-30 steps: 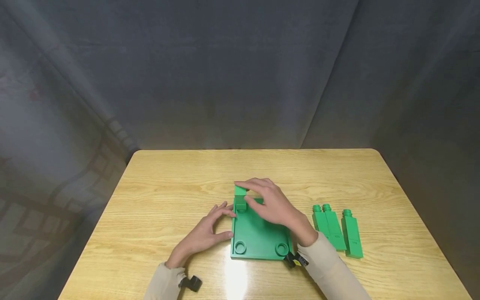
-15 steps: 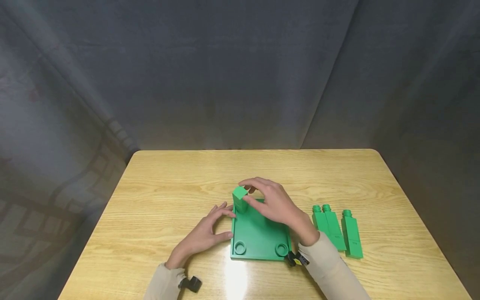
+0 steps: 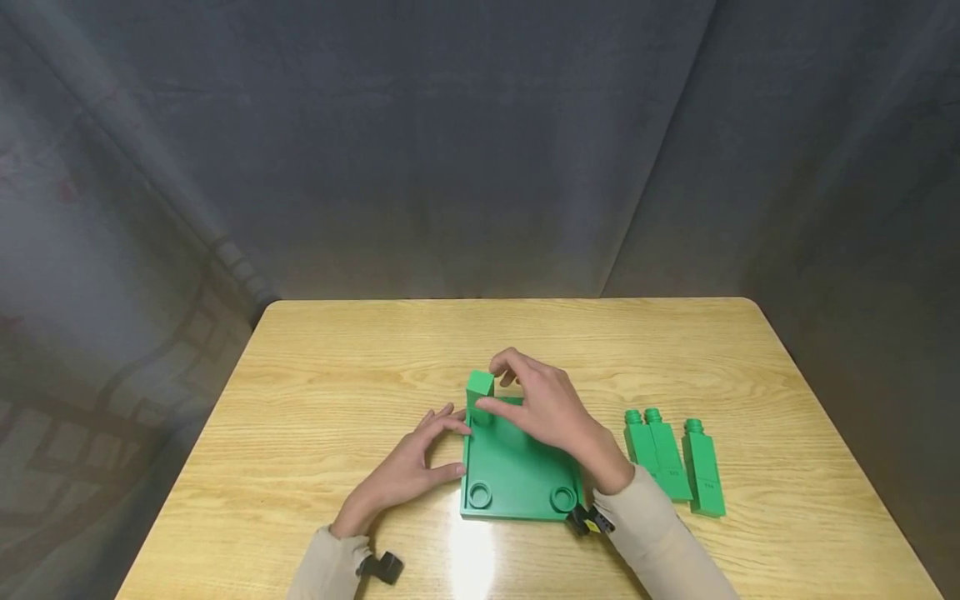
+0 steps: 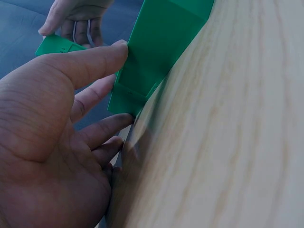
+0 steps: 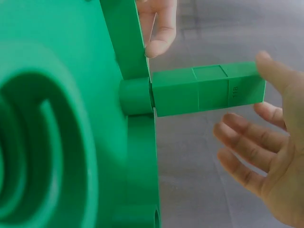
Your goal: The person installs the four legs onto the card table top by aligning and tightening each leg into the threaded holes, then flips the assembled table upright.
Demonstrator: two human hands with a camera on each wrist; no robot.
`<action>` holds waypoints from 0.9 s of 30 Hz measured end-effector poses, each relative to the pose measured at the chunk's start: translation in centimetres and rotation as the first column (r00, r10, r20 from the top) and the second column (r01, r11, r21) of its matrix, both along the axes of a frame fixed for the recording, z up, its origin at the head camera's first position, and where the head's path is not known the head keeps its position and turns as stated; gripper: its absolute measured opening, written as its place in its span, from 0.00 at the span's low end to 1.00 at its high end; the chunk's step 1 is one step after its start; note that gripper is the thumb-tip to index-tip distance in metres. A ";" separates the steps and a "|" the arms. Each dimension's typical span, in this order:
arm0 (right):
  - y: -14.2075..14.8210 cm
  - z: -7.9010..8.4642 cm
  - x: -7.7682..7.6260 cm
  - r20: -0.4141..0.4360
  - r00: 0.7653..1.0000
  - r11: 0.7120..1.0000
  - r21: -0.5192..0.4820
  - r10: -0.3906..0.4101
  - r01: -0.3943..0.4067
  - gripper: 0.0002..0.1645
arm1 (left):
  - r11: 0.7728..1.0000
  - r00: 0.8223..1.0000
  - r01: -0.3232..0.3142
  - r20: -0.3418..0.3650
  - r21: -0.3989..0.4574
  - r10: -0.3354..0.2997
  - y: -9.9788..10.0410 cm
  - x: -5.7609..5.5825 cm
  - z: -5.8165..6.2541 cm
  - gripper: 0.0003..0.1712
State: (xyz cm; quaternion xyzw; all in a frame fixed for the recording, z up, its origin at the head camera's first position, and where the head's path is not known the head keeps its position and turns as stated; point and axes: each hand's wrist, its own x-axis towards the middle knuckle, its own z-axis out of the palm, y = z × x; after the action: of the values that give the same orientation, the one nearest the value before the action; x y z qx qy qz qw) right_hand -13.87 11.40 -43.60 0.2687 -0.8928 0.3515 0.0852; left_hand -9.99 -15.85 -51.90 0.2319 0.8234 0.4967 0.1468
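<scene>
The green post (image 3: 480, 385) stands upright in the socket (image 5: 135, 97) at the far left corner of the green tray (image 3: 521, 471). The right hand (image 3: 543, 402) pinches its top end between thumb and index finger, the other fingers spread clear; a hold this high probably leaves room to turn it. The left hand (image 3: 412, 465), well apart from the right, touches the tray's left wall with relaxed fingers and thumb, likely to keep it from shifting. The tray lies hollow side up on the worktop (image 3: 337, 350), so its sockets face upward; 2 near-corner ones hold nothing. At the right lie 3 loose posts (image 3: 662, 458), 2 touching and 1 just beside, threaded ends pointing away from the person.
</scene>
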 end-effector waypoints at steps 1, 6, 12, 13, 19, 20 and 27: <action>0.1 0.0 0.0 0.007 1.000 1.000 -0.004 0.011 -0.011 0.28 | 1.000 1.000 0.000 -0.001 0.000 0.000 0.0 0.0 0.0 0.27; 0.5 0.0 -0.1 0.045 0.990 0.990 -0.056 0.130 -0.128 0.28 | 1.000 1.000 0.007 -0.005 0.010 -0.007 -0.1 -0.1 -0.1 0.27; 0.5 -0.1 -0.3 0.051 0.980 0.980 -0.062 0.194 -0.191 0.28 | 1.000 1.000 0.013 -0.004 0.020 -0.013 0.0 -0.1 -0.1 0.27; 0.5 -0.1 -0.3 0.047 0.981 0.981 -0.062 0.189 -0.186 0.27 | 1.000 1.000 0.012 -0.002 0.019 -0.012 0.0 -0.1 -0.1 0.27; 0.4 -0.1 -0.3 0.013 0.991 0.990 -0.059 0.133 -0.132 0.23 | 1.000 1.000 0.011 -0.006 0.013 -0.011 0.0 -0.1 0.0 0.27; 0.4 -0.1 -0.3 0.004 0.993 0.991 -0.055 0.120 -0.120 0.22 | 1.000 1.000 0.011 -0.008 0.012 -0.011 0.0 -0.1 0.0 0.27; 0.0 -0.2 -0.3 -0.055 0.997 0.998 -0.038 0.045 -0.047 0.21 | 1.000 1.000 0.008 -0.003 0.013 -0.008 -0.1 -0.1 0.0 0.27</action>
State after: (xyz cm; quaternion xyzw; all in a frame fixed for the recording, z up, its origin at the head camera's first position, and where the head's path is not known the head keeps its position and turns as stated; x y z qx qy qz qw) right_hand -14.21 11.44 -43.81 0.2971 -0.8766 0.3633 0.1065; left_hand -10.04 -15.91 -51.94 0.2371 0.8193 0.5012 0.1462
